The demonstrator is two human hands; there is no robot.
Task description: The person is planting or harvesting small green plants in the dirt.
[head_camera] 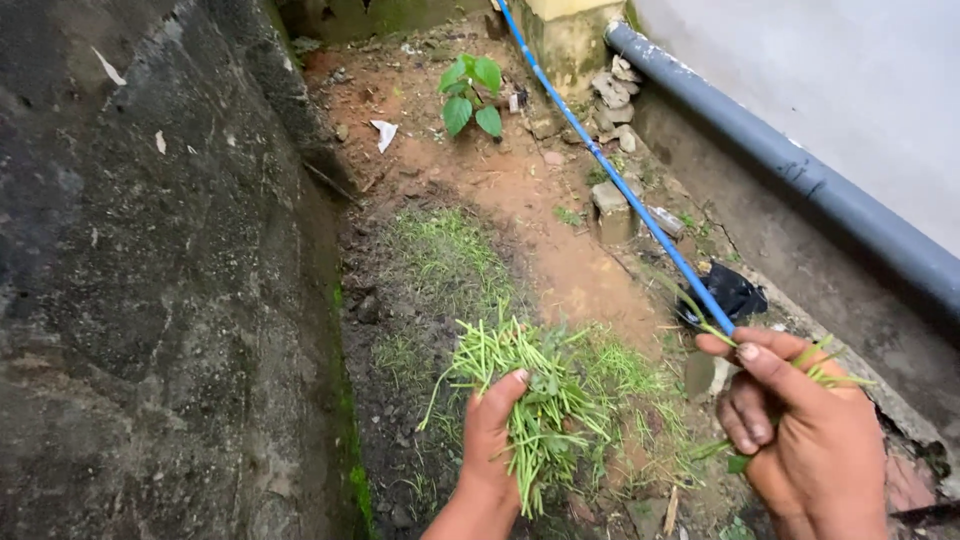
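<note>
My left hand (490, 440) grips a thick bunch of green grass-like sprigs (525, 385), their tips fanning out above the dark soil strip (390, 300). My right hand (800, 440), soiled with dirt, pinches a few green sprigs (830, 368) between thumb and fingers, close to the lower end of a thin blue pipe (620, 185). Both hands hover over a patch of short grass (440, 260) beside bare reddish earth (530, 190).
A dark mossy concrete wall (150, 280) runs along the left. A thick grey pipe (800, 170) lies at the foot of a pale wall at right. A small leafy plant (470, 95), stones (612, 90) and a black plastic scrap (735, 292) lie on the ground.
</note>
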